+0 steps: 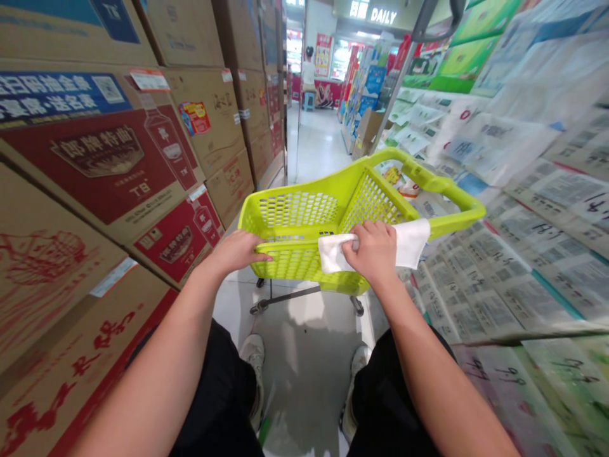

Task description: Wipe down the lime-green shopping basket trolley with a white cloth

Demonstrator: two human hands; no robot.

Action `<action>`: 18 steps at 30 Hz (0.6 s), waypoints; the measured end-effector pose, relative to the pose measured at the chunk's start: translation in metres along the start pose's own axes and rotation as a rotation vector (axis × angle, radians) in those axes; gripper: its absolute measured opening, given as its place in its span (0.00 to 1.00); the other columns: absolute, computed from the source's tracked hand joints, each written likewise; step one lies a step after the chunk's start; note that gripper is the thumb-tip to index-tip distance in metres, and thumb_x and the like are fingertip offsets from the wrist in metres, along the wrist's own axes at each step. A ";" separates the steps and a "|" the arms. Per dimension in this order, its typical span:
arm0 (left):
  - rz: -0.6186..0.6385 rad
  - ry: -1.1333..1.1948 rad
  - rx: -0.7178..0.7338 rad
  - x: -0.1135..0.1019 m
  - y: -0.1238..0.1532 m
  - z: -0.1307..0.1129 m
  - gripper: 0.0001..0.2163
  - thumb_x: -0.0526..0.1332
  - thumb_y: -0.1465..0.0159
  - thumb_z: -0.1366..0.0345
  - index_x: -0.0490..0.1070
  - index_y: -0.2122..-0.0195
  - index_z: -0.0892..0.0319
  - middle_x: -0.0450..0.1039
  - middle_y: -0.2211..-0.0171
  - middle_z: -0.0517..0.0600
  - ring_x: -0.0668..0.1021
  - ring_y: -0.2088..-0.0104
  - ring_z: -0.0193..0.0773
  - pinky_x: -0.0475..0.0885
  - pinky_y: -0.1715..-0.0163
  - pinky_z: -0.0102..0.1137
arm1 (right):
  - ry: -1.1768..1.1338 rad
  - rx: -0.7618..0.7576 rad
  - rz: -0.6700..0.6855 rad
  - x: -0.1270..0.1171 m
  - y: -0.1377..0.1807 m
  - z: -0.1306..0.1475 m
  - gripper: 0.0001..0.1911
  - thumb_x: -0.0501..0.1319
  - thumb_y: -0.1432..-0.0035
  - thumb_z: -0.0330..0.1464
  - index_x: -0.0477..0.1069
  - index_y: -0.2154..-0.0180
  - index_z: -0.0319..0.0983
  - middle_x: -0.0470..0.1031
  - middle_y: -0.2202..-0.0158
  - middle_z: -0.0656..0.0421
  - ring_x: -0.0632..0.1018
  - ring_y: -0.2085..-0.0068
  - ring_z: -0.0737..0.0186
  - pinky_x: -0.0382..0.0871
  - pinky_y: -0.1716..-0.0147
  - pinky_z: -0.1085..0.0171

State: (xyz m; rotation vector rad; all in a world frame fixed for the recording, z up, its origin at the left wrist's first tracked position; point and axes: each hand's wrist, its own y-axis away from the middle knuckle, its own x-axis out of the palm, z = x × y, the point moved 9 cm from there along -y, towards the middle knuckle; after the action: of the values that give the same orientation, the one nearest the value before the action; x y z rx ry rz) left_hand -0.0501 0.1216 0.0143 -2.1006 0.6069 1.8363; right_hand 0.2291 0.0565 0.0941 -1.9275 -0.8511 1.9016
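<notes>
A lime-green plastic shopping basket on wheels stands in the aisle in front of me, tilted, with its long handle rising to the right. My left hand grips the basket's near rim at the left. My right hand is closed on a white cloth and presses it against the rim at the right. The basket looks empty inside.
Stacked brown and red cardboard cartons wall the left side. Shelves of white packaged goods line the right. The narrow tiled aisle runs ahead to a person standing far off. My shoes stand below the basket.
</notes>
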 end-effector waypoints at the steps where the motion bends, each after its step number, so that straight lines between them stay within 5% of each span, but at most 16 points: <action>1: 0.004 0.016 -0.001 0.001 0.000 0.001 0.16 0.63 0.35 0.48 0.82 0.59 0.54 0.83 0.62 0.56 0.82 0.60 0.46 0.70 0.56 0.34 | 0.008 0.000 -0.002 -0.002 0.001 0.002 0.09 0.58 0.39 0.36 0.75 0.64 0.40 0.75 0.63 0.49 0.69 0.55 0.45 0.57 0.51 0.50; 5: -0.022 0.022 0.003 0.002 0.003 -0.009 0.16 0.63 0.35 0.48 0.82 0.62 0.54 0.82 0.64 0.56 0.82 0.60 0.48 0.71 0.56 0.36 | 0.008 0.016 0.042 0.002 0.005 0.015 0.09 0.58 0.38 0.35 0.76 0.65 0.40 0.76 0.64 0.49 0.70 0.55 0.46 0.57 0.50 0.48; 13: -0.085 -0.070 0.056 0.005 0.000 -0.057 0.10 0.60 0.34 0.60 0.81 0.64 0.54 0.83 0.63 0.58 0.83 0.58 0.53 0.71 0.56 0.40 | -0.197 -0.215 0.183 0.035 0.007 0.115 0.12 0.55 0.32 0.38 0.73 0.56 0.40 0.76 0.56 0.50 0.71 0.53 0.49 0.59 0.51 0.53; 15: -0.105 -0.052 0.070 0.004 -0.006 -0.054 0.10 0.59 0.33 0.60 0.81 0.65 0.53 0.83 0.62 0.57 0.83 0.58 0.52 0.70 0.57 0.39 | -0.200 -0.243 0.174 0.037 0.005 0.110 0.11 0.55 0.32 0.37 0.73 0.55 0.40 0.76 0.56 0.51 0.71 0.53 0.49 0.59 0.52 0.54; 18: -0.100 -0.053 0.050 0.003 -0.017 -0.036 0.14 0.59 0.32 0.53 0.80 0.65 0.55 0.82 0.65 0.57 0.82 0.60 0.51 0.69 0.58 0.39 | -0.122 -0.185 0.116 0.033 -0.001 0.060 0.11 0.54 0.32 0.35 0.74 0.57 0.40 0.75 0.59 0.51 0.70 0.53 0.49 0.59 0.51 0.54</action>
State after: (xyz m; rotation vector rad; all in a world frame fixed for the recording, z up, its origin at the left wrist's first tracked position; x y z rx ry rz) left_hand -0.0107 0.1186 0.0157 -2.0062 0.5195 1.7972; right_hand 0.1683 0.0662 0.0636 -2.0237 -1.0025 2.0922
